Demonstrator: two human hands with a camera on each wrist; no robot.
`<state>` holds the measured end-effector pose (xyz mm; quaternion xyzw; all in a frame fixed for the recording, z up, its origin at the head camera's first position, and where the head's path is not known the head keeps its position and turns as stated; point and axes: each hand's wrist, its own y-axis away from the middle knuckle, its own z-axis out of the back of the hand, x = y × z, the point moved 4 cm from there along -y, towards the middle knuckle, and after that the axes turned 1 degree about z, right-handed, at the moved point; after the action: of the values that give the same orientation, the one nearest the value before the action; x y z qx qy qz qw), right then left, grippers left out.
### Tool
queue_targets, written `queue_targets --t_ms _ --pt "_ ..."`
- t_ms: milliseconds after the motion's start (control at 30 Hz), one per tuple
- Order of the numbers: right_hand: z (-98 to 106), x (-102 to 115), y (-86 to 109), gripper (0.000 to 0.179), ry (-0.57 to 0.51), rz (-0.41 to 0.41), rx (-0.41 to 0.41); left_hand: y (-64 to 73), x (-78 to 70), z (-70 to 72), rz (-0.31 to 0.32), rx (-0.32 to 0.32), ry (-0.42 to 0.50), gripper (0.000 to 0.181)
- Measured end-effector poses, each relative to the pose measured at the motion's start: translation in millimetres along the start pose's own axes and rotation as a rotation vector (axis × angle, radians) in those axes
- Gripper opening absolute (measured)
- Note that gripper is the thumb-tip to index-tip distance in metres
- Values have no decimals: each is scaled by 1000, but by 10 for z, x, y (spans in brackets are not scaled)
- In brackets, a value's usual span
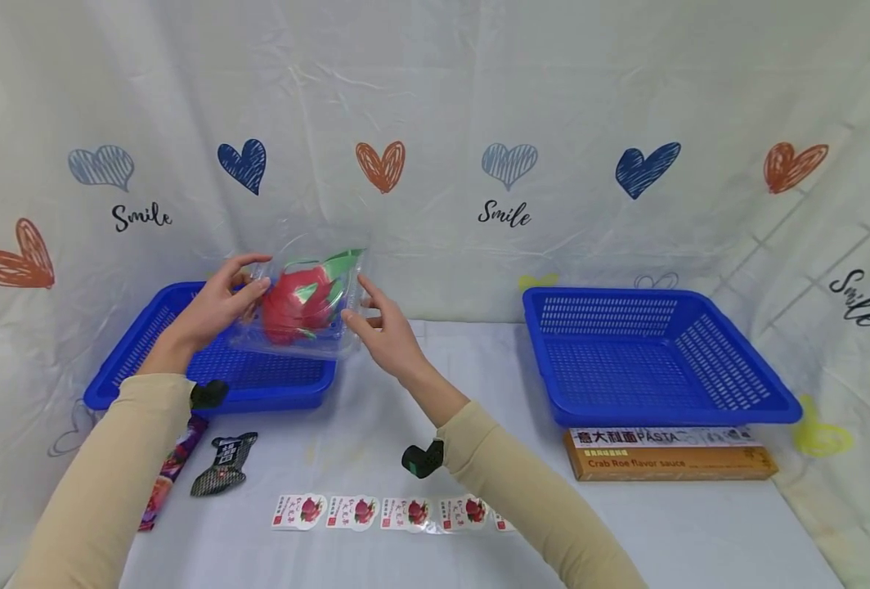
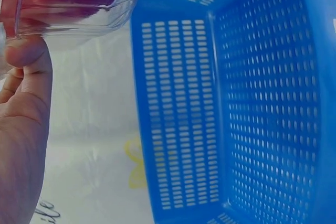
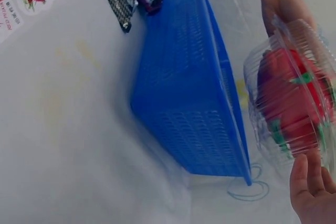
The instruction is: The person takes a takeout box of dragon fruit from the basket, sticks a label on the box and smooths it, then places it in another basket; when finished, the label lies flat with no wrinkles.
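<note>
Both hands hold a clear plastic clamshell box up over the left blue basket. Inside the box lies a red fruit with green tips, which looks like a dragon fruit. My left hand grips the left side of the box, its thumb on the wall in the left wrist view. On the opposite side, my right hand pinches the edge between thumb and fingers. The right wrist view shows the right hand's fingertips against the ribbed plastic.
Another blue basket stands on the right, behind an orange pasta box. A row of dragon fruit stickers lies at the front. A black patterned packet and a purple wrapper lie before the left basket. A printed white curtain hangs behind.
</note>
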<state>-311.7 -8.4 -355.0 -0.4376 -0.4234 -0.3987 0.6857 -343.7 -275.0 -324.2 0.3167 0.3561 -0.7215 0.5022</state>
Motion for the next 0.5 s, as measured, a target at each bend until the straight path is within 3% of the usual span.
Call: queue_targets --t_ms 267,433,500 --pt "168 4 34 61 39 -1 -26 -45 -124 -164 -16 -24 -11 49" --pt "273 -19 69 59 21 -44 -47 -60 -174 -273 -51 17 -16 49" --pt "312 -18 85 59 36 -54 -55 -19 -297 -322 -55 46 -31 50"
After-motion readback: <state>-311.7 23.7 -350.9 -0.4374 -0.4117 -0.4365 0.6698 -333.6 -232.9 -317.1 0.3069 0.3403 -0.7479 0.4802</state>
